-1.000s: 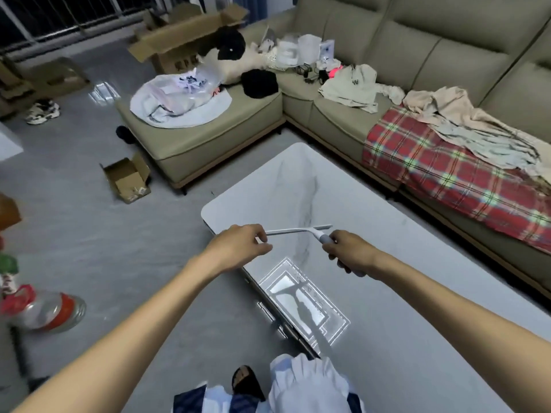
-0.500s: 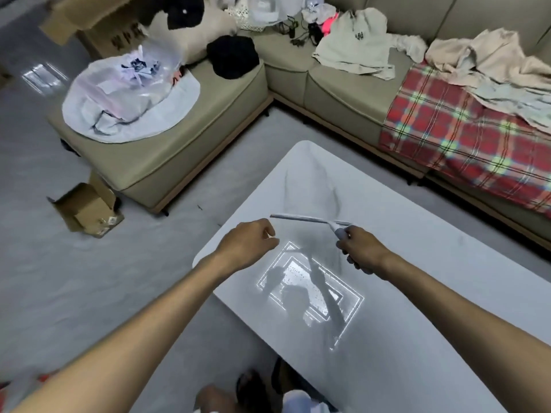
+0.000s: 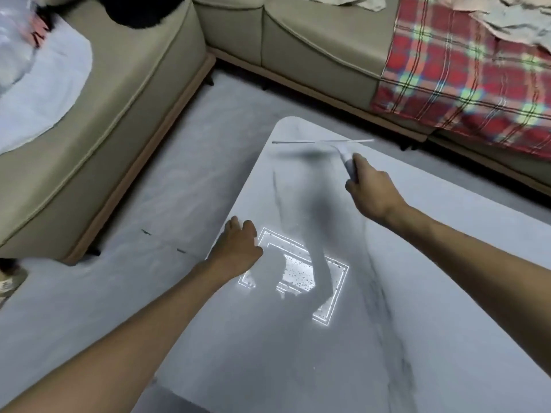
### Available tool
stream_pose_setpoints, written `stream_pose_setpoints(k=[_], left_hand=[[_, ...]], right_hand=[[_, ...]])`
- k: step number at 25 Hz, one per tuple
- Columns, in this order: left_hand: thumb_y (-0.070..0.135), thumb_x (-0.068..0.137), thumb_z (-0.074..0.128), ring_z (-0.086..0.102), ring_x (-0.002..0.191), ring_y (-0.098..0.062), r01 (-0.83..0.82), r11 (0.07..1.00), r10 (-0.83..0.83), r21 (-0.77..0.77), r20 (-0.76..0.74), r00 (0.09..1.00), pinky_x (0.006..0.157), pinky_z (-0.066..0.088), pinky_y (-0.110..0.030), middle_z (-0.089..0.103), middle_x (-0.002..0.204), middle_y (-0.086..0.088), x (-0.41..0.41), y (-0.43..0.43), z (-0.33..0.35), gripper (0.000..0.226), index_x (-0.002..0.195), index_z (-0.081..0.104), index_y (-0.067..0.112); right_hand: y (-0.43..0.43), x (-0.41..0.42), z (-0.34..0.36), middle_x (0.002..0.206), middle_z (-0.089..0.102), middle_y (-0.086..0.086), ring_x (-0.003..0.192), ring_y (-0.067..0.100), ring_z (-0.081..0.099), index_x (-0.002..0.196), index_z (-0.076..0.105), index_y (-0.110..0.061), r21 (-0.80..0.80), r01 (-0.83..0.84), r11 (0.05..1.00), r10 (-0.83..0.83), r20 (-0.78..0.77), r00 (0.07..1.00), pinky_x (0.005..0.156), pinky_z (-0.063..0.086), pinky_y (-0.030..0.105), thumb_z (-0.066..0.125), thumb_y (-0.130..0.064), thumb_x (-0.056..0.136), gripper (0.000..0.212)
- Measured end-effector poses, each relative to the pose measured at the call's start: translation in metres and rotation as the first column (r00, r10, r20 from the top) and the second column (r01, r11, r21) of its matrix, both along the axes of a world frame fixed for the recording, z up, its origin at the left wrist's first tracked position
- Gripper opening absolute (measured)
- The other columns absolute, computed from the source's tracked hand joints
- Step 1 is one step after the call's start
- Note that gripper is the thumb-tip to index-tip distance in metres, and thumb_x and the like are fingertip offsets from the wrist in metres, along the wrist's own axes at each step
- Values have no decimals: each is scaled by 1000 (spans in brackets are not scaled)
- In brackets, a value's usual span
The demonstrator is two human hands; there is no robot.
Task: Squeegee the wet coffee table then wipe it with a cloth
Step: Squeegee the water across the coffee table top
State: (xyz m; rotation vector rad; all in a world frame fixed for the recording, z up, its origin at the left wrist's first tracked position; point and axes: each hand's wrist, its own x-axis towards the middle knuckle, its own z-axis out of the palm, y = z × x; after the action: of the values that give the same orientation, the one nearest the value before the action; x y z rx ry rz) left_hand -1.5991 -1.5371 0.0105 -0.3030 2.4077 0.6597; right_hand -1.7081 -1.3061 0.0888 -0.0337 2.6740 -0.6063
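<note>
The white marble coffee table [image 3: 417, 308] fills the lower right of the head view, with fine water drops showing in a bright lamp reflection near its middle. My right hand [image 3: 371, 189] grips the handle of a white squeegee [image 3: 323, 142], whose long thin blade lies across the table's far corner. My left hand [image 3: 238, 245] rests flat on the table's left edge with its fingers straight. No cloth is in view.
A beige corner sofa [image 3: 125, 93] wraps round the far and left sides. On it lie a red plaid blanket [image 3: 465, 73], white fabric [image 3: 44, 84] and crumpled clothes. A strip of grey floor [image 3: 190, 162] separates table and sofa.
My left hand let go of the blade's end and came down onto the table's left edge. My right hand carried the squeegee out to the far corner. The camera tilted down and forward.
</note>
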Motion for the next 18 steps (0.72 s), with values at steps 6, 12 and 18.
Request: stream_pose_setpoints(k=[6, 12, 18], left_hand=[[14, 84, 52, 22, 135, -34, 81, 997, -81, -10, 19, 997, 105, 33, -35, 23, 138, -20, -5, -16, -60, 33, 115, 43, 6], [18, 85, 54, -14, 146, -41, 58, 995, -68, 77, 140, 988, 117, 21, -45, -4, 153, -35, -16, -15, -66, 50, 128, 35, 3], [15, 82, 50, -20, 145, -39, 13, 993, -42, 118, 249, 968, 118, 20, -44, -15, 155, -30, -25, -15, -54, 59, 136, 28, 5]], right_hand=[[-57, -74, -61, 96, 55, 20, 83, 36, 45, 97, 35, -21, 27, 31, 999, -30, -43, 999, 65, 31, 34, 36, -9, 91, 14], [-66, -83, -82, 118, 58, 23, 98, 41, 51, 138, 35, -21, 109, 31, 994, -31, -3, 1000, 74, 38, 36, 35, -5, 88, 52], [-32, 3, -55, 101, 60, 29, 83, 45, 57, 146, 25, -24, 147, -164, 976, 148, 112, 983, 70, 43, 40, 39, -11, 94, 56]])
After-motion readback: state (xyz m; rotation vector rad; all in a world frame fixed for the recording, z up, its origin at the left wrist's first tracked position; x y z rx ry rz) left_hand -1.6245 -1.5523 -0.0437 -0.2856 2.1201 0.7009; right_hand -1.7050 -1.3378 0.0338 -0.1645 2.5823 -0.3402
